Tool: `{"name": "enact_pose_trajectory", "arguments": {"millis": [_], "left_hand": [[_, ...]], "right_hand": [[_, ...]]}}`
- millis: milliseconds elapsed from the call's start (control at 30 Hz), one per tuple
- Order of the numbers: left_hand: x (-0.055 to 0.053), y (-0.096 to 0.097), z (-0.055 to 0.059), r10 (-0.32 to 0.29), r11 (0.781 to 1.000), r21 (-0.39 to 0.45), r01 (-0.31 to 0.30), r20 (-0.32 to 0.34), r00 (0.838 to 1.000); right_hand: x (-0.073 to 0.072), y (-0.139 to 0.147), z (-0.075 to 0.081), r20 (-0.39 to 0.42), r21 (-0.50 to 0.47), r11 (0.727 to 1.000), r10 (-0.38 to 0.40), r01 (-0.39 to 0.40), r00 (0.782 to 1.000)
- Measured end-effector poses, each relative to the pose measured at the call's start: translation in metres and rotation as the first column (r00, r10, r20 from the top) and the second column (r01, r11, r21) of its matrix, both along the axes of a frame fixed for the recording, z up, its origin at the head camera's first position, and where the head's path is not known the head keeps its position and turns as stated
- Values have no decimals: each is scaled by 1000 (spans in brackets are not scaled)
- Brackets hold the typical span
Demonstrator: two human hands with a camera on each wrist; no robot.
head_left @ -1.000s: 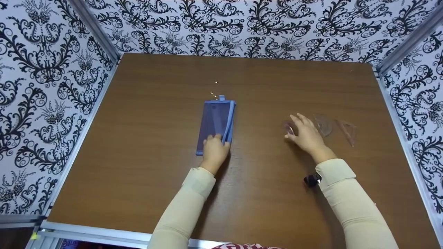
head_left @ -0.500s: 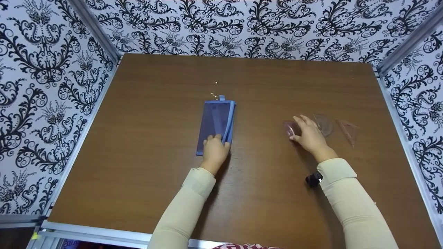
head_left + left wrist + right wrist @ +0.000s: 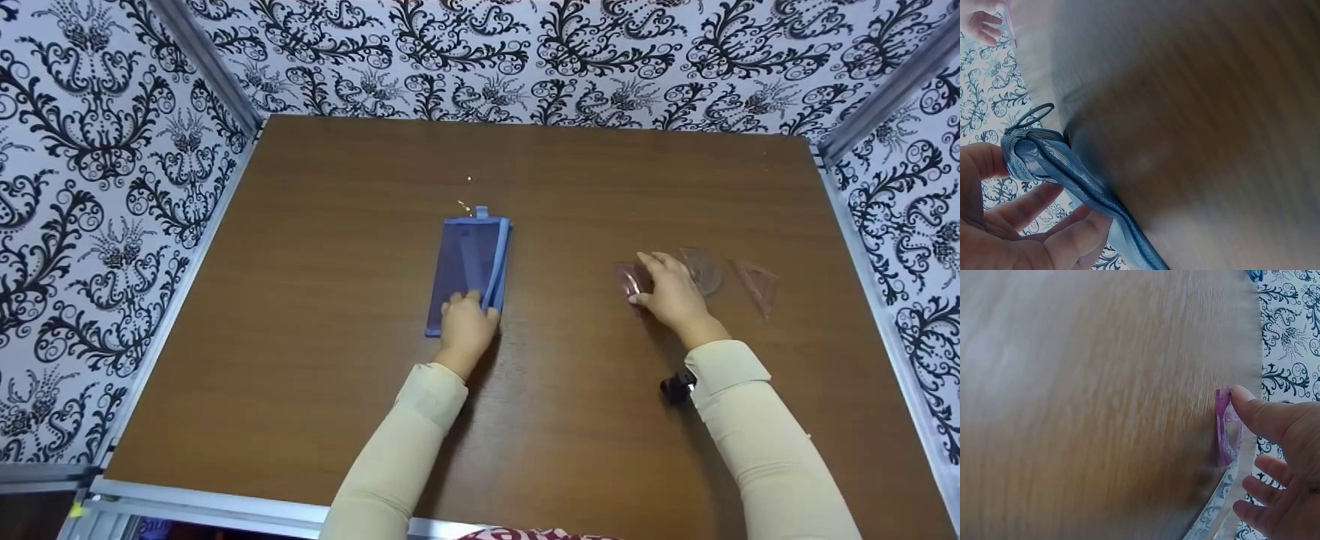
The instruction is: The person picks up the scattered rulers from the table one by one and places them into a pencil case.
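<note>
My left hand [image 3: 469, 326] pinches the near end of a blue see-through zip pouch [image 3: 454, 262] lying mid-table. In the left wrist view, thumb and fingers grip the zipped corner of the pouch [image 3: 1078, 174], and a thin dark loop [image 3: 1033, 117] sticks up beside it. My right hand [image 3: 671, 296] is at a pink see-through drawing template [image 3: 628, 279] on the table; its exact kind is unclear. In the right wrist view, the thumb touches one end of the pink template [image 3: 1221, 422] while several fingers lie loosely curved beside it. Part of it is hidden beneath the hand.
Right of my right hand lie a clear protractor [image 3: 703, 270] and a pale pink set square [image 3: 756, 287]. Small shiny bits [image 3: 464, 205] lie by the pouch's far end. Patterned walls [image 3: 480, 60] enclose the brown table [image 3: 337, 187]. A black device [image 3: 677, 388] is on the right wrist.
My right hand has shifted slightly right, uncovering more of the pink template, and has stayed almost still since. The left hand and the pouch have not moved.
</note>
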State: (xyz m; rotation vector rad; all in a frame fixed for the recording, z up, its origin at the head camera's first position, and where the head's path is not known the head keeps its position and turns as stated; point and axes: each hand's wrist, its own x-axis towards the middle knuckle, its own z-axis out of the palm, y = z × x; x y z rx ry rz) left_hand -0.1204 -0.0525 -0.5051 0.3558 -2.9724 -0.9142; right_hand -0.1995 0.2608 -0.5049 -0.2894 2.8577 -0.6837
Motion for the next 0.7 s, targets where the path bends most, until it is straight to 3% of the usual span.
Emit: {"name": "enact_pose_trajectory", "arguments": {"millis": [700], "left_hand": [[0,1,1,14,1000,0,-14,-8,1000]], "right_hand": [[-7,0,0,58,-45,999,-9,12,998]]}}
